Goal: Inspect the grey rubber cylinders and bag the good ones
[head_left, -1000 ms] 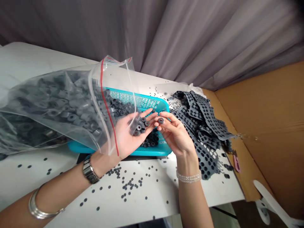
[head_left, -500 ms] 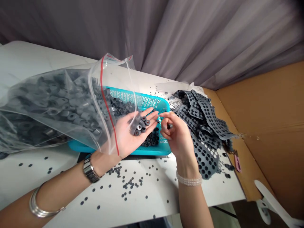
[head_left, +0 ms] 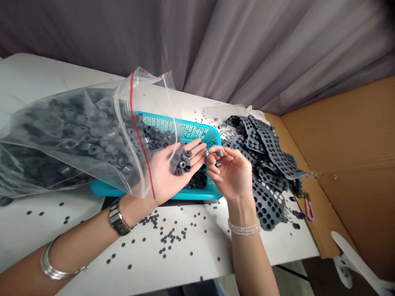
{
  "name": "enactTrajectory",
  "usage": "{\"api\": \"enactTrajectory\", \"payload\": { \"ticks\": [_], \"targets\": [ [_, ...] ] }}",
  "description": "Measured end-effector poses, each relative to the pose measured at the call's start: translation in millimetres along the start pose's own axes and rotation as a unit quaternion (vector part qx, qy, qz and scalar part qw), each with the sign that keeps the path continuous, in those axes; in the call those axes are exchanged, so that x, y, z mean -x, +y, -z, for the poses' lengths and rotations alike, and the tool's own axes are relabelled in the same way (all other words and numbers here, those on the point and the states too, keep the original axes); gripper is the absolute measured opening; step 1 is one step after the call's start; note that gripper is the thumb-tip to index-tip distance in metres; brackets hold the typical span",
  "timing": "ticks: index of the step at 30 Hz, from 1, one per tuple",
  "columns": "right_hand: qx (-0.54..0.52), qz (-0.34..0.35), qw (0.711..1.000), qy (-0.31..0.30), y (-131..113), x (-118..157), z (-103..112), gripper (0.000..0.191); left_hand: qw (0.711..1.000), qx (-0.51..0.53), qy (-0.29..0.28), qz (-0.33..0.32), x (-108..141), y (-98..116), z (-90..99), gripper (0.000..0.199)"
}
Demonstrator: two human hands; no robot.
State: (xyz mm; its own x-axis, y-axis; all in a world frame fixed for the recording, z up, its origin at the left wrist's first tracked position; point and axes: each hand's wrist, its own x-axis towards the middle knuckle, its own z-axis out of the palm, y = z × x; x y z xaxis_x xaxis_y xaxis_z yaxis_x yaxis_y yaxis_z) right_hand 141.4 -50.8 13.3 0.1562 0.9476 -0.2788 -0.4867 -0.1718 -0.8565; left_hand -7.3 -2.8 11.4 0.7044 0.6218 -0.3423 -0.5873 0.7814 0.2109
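Note:
My left hand [head_left: 174, 172] lies palm up with fingers stretched out, bearing several small grey rubber rings [head_left: 182, 163] on the palm. Its palm is partly behind the mouth of a clear zip bag [head_left: 135, 123] full of similar grey pieces. Close by its fingertips is my right hand [head_left: 231, 168], fingers curled, with a small grey piece [head_left: 218, 165] between them; part of that piece is hidden. Beneath both hands stands a turquoise basket [head_left: 212, 132] holding many more of these pieces.
Perforated dark grey rubber sheets [head_left: 274, 152] are heaped to the right, beside a cardboard wall [head_left: 345, 156]. Small dark discs [head_left: 168, 237] lie scattered on the white table [head_left: 98, 230]. A pink-handled tool [head_left: 308, 207] rests near the cardboard. Behind hangs a grey curtain [head_left: 197, 45].
My right hand's fingers have loosened and turned, showing more of the palm and the grey piece. The left hand has barely moved and still bears the rings.

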Motion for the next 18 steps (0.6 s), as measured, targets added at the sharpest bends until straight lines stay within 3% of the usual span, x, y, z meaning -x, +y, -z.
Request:
{"api": "enactTrajectory", "payload": {
  "ticks": [4, 7, 8, 10, 13, 15, 18],
  "targets": [
    [-0.018, -0.009, 1.000, 0.008, 1, -1, 1, 0.031, 1.000, -0.005, -0.001, 0.005, 0, 0, -0.3, 0.051],
    [0.100, 0.058, 0.993, 0.022, 9, 0, -4, 0.020, 1.000, 0.003, 0.001, 0.012, -2, -1, -0.9, 0.047],
    [0.169, 0.095, 0.981, 0.023, 11, 1, -6, 0.014, 1.000, 0.007, 0.007, 0.012, -3, -1, -1.2, 0.045],
    [0.306, 0.161, 0.938, 0.013, 13, 3, -10, 0.021, 0.999, 0.012, 0.029, 0.012, -4, -1, -1.9, 0.042],
    [0.405, 0.200, 0.892, -0.007, 13, 6, -13, 0.022, 0.999, 0.012, 0.048, 0.016, -4, -1, -3.2, 0.040],
    [0.408, 0.202, 0.890, -0.001, 13, 5, -12, 0.020, 0.999, 0.009, 0.042, 0.015, -4, 0, -3.8, 0.042],
    [0.357, 0.164, 0.919, 0.029, 13, 3, -8, 0.019, 1.000, 0.008, 0.025, 0.011, -4, -1, -4.0, 0.047]
  ]
}}
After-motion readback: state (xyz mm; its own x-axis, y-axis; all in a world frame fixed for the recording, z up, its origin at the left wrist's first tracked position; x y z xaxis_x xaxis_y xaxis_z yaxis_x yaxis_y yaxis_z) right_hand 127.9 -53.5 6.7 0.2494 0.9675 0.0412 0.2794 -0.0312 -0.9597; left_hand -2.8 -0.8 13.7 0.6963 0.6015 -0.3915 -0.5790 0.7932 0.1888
